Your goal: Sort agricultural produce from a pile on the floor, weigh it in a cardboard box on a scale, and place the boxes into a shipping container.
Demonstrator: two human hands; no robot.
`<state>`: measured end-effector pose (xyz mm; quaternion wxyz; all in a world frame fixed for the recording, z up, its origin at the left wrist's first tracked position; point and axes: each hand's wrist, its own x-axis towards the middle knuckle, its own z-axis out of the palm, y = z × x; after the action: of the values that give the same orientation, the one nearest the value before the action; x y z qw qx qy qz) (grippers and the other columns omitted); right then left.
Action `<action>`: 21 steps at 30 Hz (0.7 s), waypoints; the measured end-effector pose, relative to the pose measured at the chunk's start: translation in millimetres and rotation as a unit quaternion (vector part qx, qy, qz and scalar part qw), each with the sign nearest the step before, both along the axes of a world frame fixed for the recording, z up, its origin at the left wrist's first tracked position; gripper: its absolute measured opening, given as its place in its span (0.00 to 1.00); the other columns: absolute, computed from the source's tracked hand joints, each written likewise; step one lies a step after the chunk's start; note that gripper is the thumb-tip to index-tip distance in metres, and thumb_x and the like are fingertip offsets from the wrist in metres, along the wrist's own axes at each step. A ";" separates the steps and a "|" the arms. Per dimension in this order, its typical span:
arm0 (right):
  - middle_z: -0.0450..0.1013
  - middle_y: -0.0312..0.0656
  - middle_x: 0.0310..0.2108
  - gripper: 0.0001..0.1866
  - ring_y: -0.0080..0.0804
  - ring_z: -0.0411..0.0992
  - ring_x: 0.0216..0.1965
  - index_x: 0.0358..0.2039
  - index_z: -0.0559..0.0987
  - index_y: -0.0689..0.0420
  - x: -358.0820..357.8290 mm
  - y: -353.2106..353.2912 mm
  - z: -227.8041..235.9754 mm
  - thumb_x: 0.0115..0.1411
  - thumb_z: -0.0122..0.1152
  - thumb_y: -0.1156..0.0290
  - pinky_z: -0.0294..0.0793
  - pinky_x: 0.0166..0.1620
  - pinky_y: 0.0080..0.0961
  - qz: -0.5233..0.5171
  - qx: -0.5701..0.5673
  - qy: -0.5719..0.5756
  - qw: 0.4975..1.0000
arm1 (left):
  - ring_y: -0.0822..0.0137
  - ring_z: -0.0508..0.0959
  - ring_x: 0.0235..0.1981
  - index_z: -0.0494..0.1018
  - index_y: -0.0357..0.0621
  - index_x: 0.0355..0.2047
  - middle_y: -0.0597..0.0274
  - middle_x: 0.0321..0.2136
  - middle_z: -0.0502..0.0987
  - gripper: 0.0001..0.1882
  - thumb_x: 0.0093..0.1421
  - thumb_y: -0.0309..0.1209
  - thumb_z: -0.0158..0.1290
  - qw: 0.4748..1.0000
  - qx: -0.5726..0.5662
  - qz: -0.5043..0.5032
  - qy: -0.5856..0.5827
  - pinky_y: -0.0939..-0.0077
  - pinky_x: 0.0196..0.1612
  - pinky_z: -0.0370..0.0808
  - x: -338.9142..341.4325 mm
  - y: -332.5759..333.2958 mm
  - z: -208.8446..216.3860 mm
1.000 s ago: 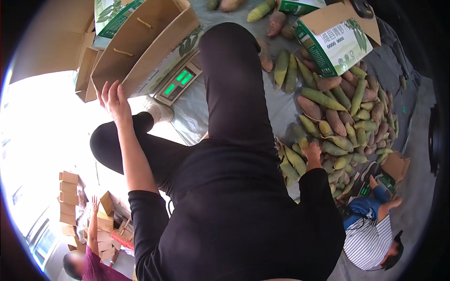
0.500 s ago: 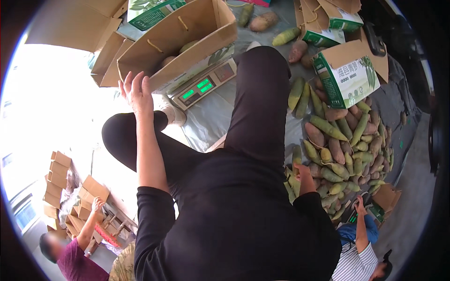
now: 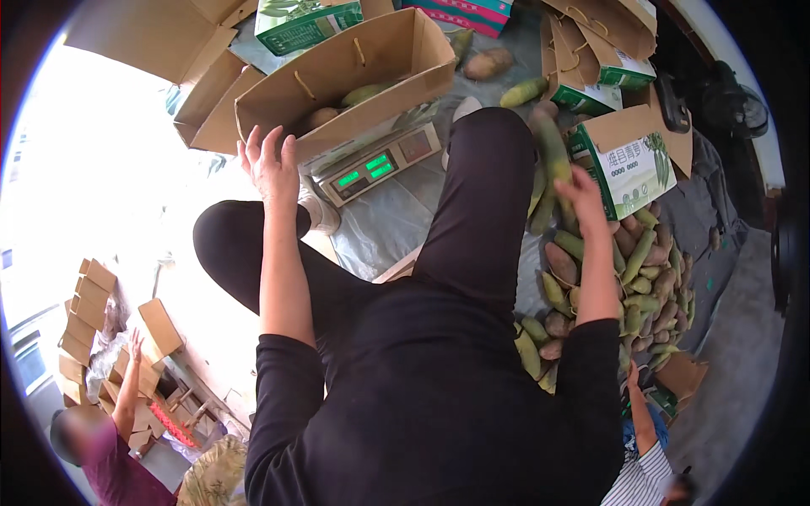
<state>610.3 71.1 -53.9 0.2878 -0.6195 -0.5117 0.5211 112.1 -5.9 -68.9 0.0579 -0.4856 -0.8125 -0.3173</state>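
Note:
My left hand (image 3: pixel 274 173) is open, its fingers spread at the near left corner of a long open cardboard box (image 3: pixel 384 63). The box has cord handles and rests on a digital scale (image 3: pixel 364 179) with a lit green display. Inside lie a green radish (image 3: pixel 364 94) and a brownish root (image 3: pixel 321 117); the rest of the inside is hidden by the wall. On the right, my right hand (image 3: pixel 580 198) is closed around the lower end of a long green radish (image 3: pixel 551 143), raised beside my knee. Below it spreads a pile of green and brownish roots (image 3: pixel 650 278).
A green-and-white carton (image 3: pixel 629 160) stands beside the pile, with more open cartons (image 3: pixel 591 55) behind. Loose roots (image 3: pixel 489 63) lie on the plastic sheet past my knee. One person (image 3: pixel 122 451) is at lower left by stacked boxes; another (image 3: pixel 645 464) is at lower right.
My right hand has moved from the near edge of the pile forward, bringing up a long green radish. My left hand stays at the box corner. The view has shifted slightly.

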 end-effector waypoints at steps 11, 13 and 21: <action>0.72 0.40 0.44 0.24 0.24 0.69 0.45 0.50 0.70 0.61 -190.8 106.0 111.3 0.52 0.63 0.70 0.68 0.48 0.23 0.241 0.330 -0.070 0.910 | 0.46 0.51 0.62 0.74 0.55 0.44 0.56 0.57 0.62 0.17 0.56 0.44 0.53 1.000 -0.001 0.001 -0.004 0.55 0.61 0.51 1.1 -0.1 2.1; 0.72 0.44 0.44 0.24 0.34 0.70 0.45 0.50 0.70 0.59 -214.8 99.2 116.4 0.51 0.62 0.72 0.69 0.47 0.28 0.216 0.447 -0.065 0.866 | 0.46 0.51 0.62 0.74 0.55 0.44 0.56 0.56 0.62 0.17 0.56 0.44 0.53 1.000 -0.001 0.001 -0.011 0.55 0.61 0.51 2.0 0.1 2.5; 0.74 0.46 0.41 0.22 0.34 0.73 0.44 0.46 0.74 0.58 -107.6 93.4 24.5 0.50 0.64 0.66 0.71 0.46 0.27 0.092 0.313 -0.067 0.943 | 0.45 0.52 0.61 0.74 0.55 0.44 0.56 0.55 0.64 0.16 0.57 0.43 0.53 1.000 0.003 -0.025 0.008 0.55 0.62 0.50 -5.5 0.8 -3.5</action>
<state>502.7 164.5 -29.4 0.3837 -0.4818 -0.7217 0.3160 106.6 -5.1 -72.3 0.0582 -0.5084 -0.7985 -0.3170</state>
